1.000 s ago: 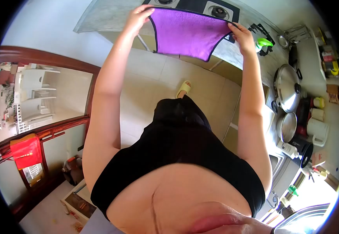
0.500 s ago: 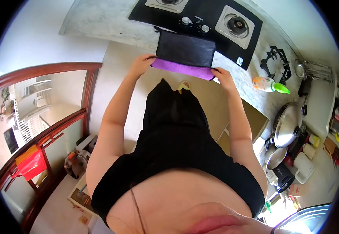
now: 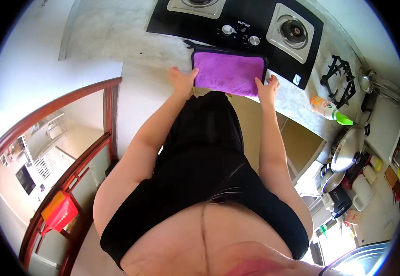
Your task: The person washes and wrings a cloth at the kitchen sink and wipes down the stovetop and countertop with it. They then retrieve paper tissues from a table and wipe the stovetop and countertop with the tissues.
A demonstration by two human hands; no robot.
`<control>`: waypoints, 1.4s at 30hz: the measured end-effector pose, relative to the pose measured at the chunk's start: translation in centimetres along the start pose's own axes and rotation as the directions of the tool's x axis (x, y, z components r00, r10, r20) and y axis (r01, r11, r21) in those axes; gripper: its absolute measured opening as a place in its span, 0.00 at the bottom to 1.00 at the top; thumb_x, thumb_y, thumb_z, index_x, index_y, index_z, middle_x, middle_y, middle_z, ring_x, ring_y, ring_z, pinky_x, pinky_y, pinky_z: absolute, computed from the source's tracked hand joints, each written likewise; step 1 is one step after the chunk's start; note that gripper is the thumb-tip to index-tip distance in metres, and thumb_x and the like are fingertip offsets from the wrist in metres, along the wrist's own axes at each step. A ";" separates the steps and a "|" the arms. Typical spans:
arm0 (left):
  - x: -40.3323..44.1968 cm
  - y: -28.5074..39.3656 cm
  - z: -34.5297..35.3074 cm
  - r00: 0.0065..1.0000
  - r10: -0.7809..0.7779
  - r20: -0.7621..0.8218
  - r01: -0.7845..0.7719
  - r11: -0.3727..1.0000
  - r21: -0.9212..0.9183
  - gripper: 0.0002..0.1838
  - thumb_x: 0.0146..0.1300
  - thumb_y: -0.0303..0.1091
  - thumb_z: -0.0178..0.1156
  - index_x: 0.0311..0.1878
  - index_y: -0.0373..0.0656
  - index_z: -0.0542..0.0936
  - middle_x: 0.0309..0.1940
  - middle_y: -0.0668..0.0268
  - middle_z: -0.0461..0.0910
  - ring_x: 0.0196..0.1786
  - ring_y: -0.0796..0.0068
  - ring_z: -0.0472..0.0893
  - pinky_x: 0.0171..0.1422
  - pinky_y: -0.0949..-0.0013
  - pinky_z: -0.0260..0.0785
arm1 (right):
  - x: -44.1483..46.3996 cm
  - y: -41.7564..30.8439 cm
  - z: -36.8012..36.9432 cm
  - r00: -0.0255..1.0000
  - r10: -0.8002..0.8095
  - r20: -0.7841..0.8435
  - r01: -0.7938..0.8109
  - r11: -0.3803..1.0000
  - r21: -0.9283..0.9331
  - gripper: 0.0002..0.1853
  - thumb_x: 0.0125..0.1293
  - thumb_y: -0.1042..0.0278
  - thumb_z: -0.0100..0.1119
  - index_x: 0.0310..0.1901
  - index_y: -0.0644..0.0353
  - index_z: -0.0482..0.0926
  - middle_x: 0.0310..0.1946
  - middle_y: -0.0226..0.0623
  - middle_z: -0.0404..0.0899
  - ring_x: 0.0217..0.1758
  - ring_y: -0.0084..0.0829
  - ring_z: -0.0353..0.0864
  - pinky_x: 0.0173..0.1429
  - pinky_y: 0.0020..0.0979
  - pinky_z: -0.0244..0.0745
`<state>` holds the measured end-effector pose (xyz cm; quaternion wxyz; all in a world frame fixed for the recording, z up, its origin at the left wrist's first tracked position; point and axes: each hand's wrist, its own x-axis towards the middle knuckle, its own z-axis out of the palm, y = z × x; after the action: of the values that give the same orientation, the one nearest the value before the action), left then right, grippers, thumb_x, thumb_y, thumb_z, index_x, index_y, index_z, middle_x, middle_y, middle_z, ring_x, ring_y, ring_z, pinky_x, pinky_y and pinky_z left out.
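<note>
A purple cleaning cloth (image 3: 230, 71) with black edging lies spread at the counter's front edge, just below the stove. A black loop sticks out at its top left corner, and its dark side is hidden underneath. At the cloth's left edge is my left hand (image 3: 181, 80), thumb against the edging and the other fingers spread away. My right hand (image 3: 267, 92) is at the lower right corner, its thumb beside the edging and its fingers apart. Neither hand is closed round the cloth.
Behind the cloth sits a black two-burner stove (image 3: 246, 32) with knobs. To the right are a black pan support (image 3: 338, 80), a bottle with a green cap (image 3: 324, 108), a lidded pan (image 3: 348, 148) and a white jug (image 3: 362, 193). A red-framed window (image 3: 110, 115) stands left.
The cloth has turned from mostly dark side showing to purple side fully showing, and now lies flatter on the counter. Both hands have loosened from its lower corners; my left hand moved right.
</note>
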<state>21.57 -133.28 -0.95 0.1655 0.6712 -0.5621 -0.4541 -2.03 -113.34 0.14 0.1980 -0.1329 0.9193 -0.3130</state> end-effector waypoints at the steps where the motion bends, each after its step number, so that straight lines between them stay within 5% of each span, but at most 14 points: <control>1: -0.5 -0.2 0.2 0.998 -0.057 0.004 0.057 0.998 0.006 0.45 0.46 0.41 0.77 0.61 0.28 0.63 0.58 0.48 0.67 0.61 0.56 0.69 0.66 0.60 0.62 | -1.3 -0.2 0.0 0.997 -0.052 -0.056 0.049 0.997 -0.056 0.42 0.51 0.56 0.73 0.64 0.68 0.64 0.58 0.55 0.67 0.63 0.50 0.67 0.67 0.45 0.64; 3: -1.1 -0.7 -0.1 0.965 -0.178 0.193 0.195 0.978 -0.073 0.45 0.46 0.42 0.77 0.61 0.30 0.64 0.58 0.49 0.67 0.60 0.56 0.70 0.65 0.57 0.63 | -3.6 -0.4 0.2 0.974 -0.169 -0.151 0.143 0.975 -0.170 0.42 0.51 0.56 0.74 0.63 0.68 0.64 0.57 0.55 0.67 0.64 0.50 0.66 0.67 0.47 0.63; 8: 1.2 -5.1 1.0 0.493 -0.547 0.676 0.664 0.739 0.115 0.39 0.48 0.43 0.76 0.61 0.41 0.69 0.55 0.57 0.73 0.54 0.60 0.74 0.58 0.51 0.69 | -6.5 -0.3 -0.8 0.817 -0.463 0.343 0.574 0.705 -0.416 0.32 0.54 0.64 0.69 0.62 0.39 0.73 0.62 0.28 0.68 0.68 0.37 0.65 0.66 0.45 0.66; 12: -0.4 -1.1 -2.8 0.558 -0.400 0.727 0.638 0.767 -0.067 0.16 0.55 0.37 0.71 0.43 0.48 0.77 0.34 0.72 0.78 0.33 0.77 0.77 0.41 0.66 0.74 | -5.8 1.4 -1.5 0.802 -0.467 0.371 0.586 0.736 -0.340 0.23 0.57 0.70 0.64 0.56 0.44 0.79 0.54 0.28 0.75 0.60 0.35 0.73 0.60 0.42 0.72; 17: 0.3 1.1 -6.5 0.613 -0.333 0.717 0.641 0.741 -0.203 0.10 0.59 0.35 0.67 0.39 0.48 0.75 0.26 0.73 0.74 0.26 0.80 0.74 0.33 0.67 0.72 | -6.1 0.7 -2.6 0.687 -0.579 0.440 0.656 0.754 -0.032 0.15 0.61 0.75 0.60 0.50 0.51 0.83 0.43 0.31 0.81 0.49 0.35 0.81 0.51 0.35 0.77; 21: 2.6 1.8 -5.4 0.747 -0.242 0.620 0.633 0.542 -0.552 0.14 0.64 0.35 0.62 0.50 0.44 0.73 0.31 0.64 0.75 0.29 0.73 0.76 0.36 0.63 0.74 | -3.9 -2.3 -3.1 0.897 -0.375 0.233 0.342 0.924 0.172 0.13 0.65 0.75 0.60 0.51 0.60 0.81 0.43 0.37 0.82 0.49 0.32 0.82 0.52 0.31 0.76; 24: 2.0 4.4 -4.3 0.867 -0.299 0.399 0.499 0.490 -0.715 0.22 0.65 0.35 0.59 0.62 0.45 0.71 0.41 0.56 0.75 0.38 0.68 0.77 0.45 0.59 0.74 | -2.0 -5.9 -2.6 0.925 -0.371 -0.089 0.373 0.928 0.015 0.20 0.61 0.70 0.63 0.56 0.57 0.77 0.55 0.43 0.75 0.59 0.41 0.74 0.63 0.38 0.69; 26: 2.0 3.4 -3.6 0.952 0.239 0.193 -0.160 0.922 -0.352 0.23 0.63 0.34 0.60 0.61 0.46 0.71 0.46 0.55 0.75 0.44 0.64 0.77 0.49 0.53 0.72 | -1.2 -5.7 -2.0 0.922 -0.372 -0.106 0.364 0.927 -0.093 0.25 0.58 0.66 0.66 0.59 0.54 0.75 0.62 0.45 0.69 0.66 0.47 0.66 0.68 0.43 0.64; 28: 3.1 3.5 -3.7 0.544 0.764 0.346 -0.830 0.550 0.090 0.30 0.57 0.37 0.66 0.63 0.46 0.71 0.60 0.53 0.71 0.60 0.58 0.72 0.61 0.45 0.66 | -1.4 -5.1 -0.3 0.868 -0.496 0.028 0.496 0.860 -0.120 0.28 0.58 0.64 0.67 0.61 0.50 0.73 0.63 0.43 0.68 0.66 0.46 0.66 0.69 0.43 0.64; 29: 3.2 3.5 -3.6 0.417 0.792 0.447 -0.907 0.394 0.148 0.32 0.56 0.39 0.67 0.64 0.46 0.70 0.63 0.54 0.70 0.63 0.58 0.71 0.62 0.44 0.65 | -1.8 -4.9 0.5 0.827 -0.546 0.132 0.560 0.820 -0.118 0.30 0.58 0.62 0.67 0.64 0.47 0.72 0.65 0.41 0.66 0.69 0.44 0.64 0.70 0.44 0.62; 32: 2.6 3.9 -3.0 0.145 0.679 0.720 -0.984 0.020 0.180 0.41 0.52 0.49 0.69 0.69 0.48 0.67 0.71 0.60 0.64 0.72 0.58 0.64 0.69 0.43 0.60 | -3.8 -8.4 0.4 0.610 -0.543 0.577 0.778 0.547 -0.308 0.32 0.60 0.56 0.65 0.67 0.38 0.68 0.72 0.30 0.60 0.76 0.37 0.56 0.74 0.48 0.58; 35: 4.1 2.3 -1.6 0.128 0.632 0.764 -0.972 -0.072 0.222 0.43 0.54 0.54 0.67 0.71 0.48 0.64 0.73 0.60 0.61 0.73 0.59 0.62 0.70 0.41 0.57 | -2.8 -5.7 2.2 0.640 -0.469 0.608 0.744 0.577 -0.338 0.31 0.64 0.55 0.60 0.70 0.32 0.65 0.76 0.19 0.51 0.80 0.29 0.47 0.76 0.53 0.54; 40: 1.6 3.6 -0.8 0.298 0.694 0.656 -0.936 0.078 0.343 0.38 0.60 0.43 0.64 0.71 0.43 0.63 0.70 0.55 0.66 0.70 0.55 0.68 0.68 0.38 0.59 | -3.0 -4.0 5.2 0.738 -0.610 0.289 0.672 0.705 -0.226 0.22 0.70 0.67 0.53 0.65 0.48 0.71 0.64 0.29 0.74 0.69 0.31 0.69 0.71 0.44 0.62; 42: 2.1 3.4 0.5 0.415 0.675 0.610 -0.905 0.238 0.352 0.36 0.60 0.41 0.63 0.70 0.44 0.64 0.69 0.53 0.67 0.69 0.52 0.68 0.68 0.37 0.58 | -3.8 -4.7 7.4 0.904 -0.345 0.253 0.225 0.886 0.405 0.20 0.72 0.68 0.52 0.64 0.54 0.72 0.59 0.33 0.76 0.63 0.26 0.72 0.68 0.36 0.64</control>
<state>18.98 -136.09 0.41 0.0366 0.2070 -0.9601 -0.1846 5.17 -119.43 -1.17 0.3161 -0.2778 0.7702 -0.4793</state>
